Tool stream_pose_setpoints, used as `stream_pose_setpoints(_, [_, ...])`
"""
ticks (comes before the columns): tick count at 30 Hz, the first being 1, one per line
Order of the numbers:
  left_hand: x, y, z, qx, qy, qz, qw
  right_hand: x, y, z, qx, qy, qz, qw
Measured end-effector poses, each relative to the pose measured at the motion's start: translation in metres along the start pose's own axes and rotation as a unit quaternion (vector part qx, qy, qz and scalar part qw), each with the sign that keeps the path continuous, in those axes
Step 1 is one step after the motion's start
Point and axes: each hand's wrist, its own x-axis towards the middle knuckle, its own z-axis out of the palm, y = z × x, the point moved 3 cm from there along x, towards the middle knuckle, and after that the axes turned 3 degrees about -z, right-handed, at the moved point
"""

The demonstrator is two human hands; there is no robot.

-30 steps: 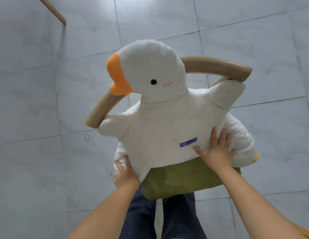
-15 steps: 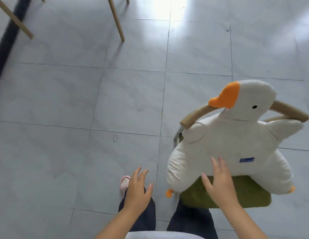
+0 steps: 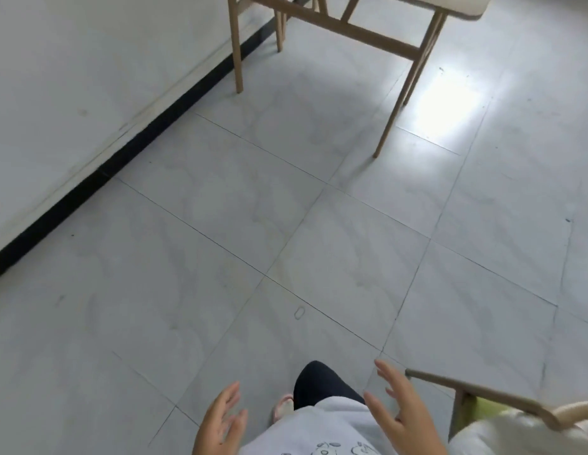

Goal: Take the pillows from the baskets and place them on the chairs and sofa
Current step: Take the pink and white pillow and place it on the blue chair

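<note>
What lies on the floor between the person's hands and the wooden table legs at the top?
In the head view, only bare grey tile floor, apart from a small loop-shaped mark or object, too small to identify.

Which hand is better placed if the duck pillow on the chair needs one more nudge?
Right hand, probably: it is open beside the chair holding the duck pillow. The left hand, also open, is further away.

My left hand and right hand hang empty, fingers loosely spread. Just right of my right hand sits the wooden chair bearing the white pillow; table legs stand well ahead.
</note>
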Motion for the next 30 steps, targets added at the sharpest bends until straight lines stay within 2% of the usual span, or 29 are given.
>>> stream_pose_setpoints(3, [0.034,0.035,-0.003,-0.061,0.021,0.010,0.998,0.054,-0.020,0.004,-0.013,-0.021,-0.049,0.998])
stream_pose_setpoints(7, [0.114,0.118,-0.001,-0.087,0.053,0.074,0.992,0.165,-0.057,0.014,0.023,-0.019,-0.086,0.996])
stream_pose_setpoints(14, [0.241,0.299,-0.014,-0.082,0.046,0.180,0.979,0.374,-0.192,-0.011,-0.012,-0.014,-0.226,0.974])
stream_pose_setpoints(19, [0.325,0.361,-0.048,-0.105,0.087,0.179,0.974,0.482,-0.233,-0.017,0.020,-0.011,-0.205,0.979])
stream_pose_setpoints(24, [0.441,0.410,-0.084,-0.148,0.061,0.138,0.977,0.592,-0.244,0.015,0.037,0.008,-0.159,0.987])
stream_pose_setpoints(30, [0.573,0.573,-0.130,-0.122,0.048,0.215,0.968,0.742,-0.373,0.044,0.046,0.019,-0.174,0.984])
